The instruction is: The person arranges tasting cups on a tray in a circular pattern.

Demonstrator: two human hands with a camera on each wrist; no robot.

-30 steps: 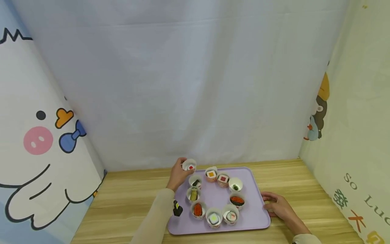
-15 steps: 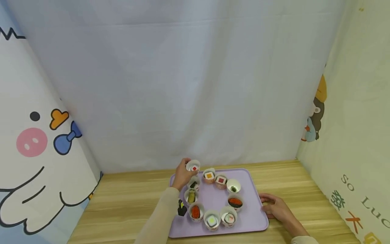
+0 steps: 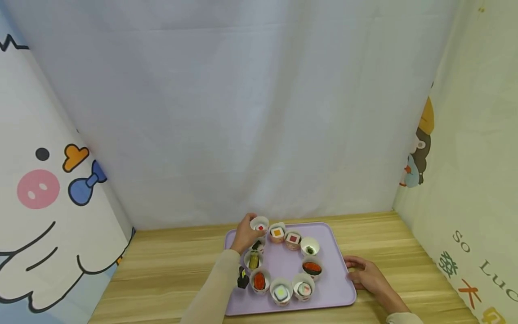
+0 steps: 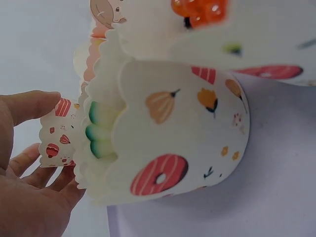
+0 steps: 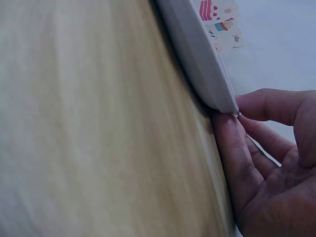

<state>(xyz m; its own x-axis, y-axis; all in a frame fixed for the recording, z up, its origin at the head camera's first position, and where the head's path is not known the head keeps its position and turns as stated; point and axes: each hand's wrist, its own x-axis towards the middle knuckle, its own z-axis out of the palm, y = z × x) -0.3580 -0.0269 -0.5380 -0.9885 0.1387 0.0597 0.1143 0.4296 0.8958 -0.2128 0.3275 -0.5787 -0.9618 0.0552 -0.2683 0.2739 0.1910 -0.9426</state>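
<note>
In the head view, my left hand [image 3: 244, 236] grips a small white paper baking cup [image 3: 259, 221] holding a toy sushi piece with a red centre. That cup is at the tray's far left corner, beside the cup with a yellow-centred sushi piece [image 3: 277, 232]. In the left wrist view, thumb and fingers bracket the held cup [image 4: 60, 136], partly behind nearer cups. My right hand [image 3: 367, 275] pinches the right edge of the lilac tray [image 3: 283, 263]; the right wrist view shows the thumb above the tray edge [image 5: 210, 74] and fingers below.
Several more paper cups with toy sushi form a ring on the tray, among them an orange-topped piece [image 3: 312, 268] and a pickle-green one [image 3: 253, 260]. The wooden table [image 3: 170, 265] lies under the tray. A white curtain [image 3: 259, 112] hangs behind.
My left hand has brought the held cup rightward and slightly lower, closer to the yellow-centred sushi's cup. My right hand stays on the tray edge. The head view has shifted slightly.
</note>
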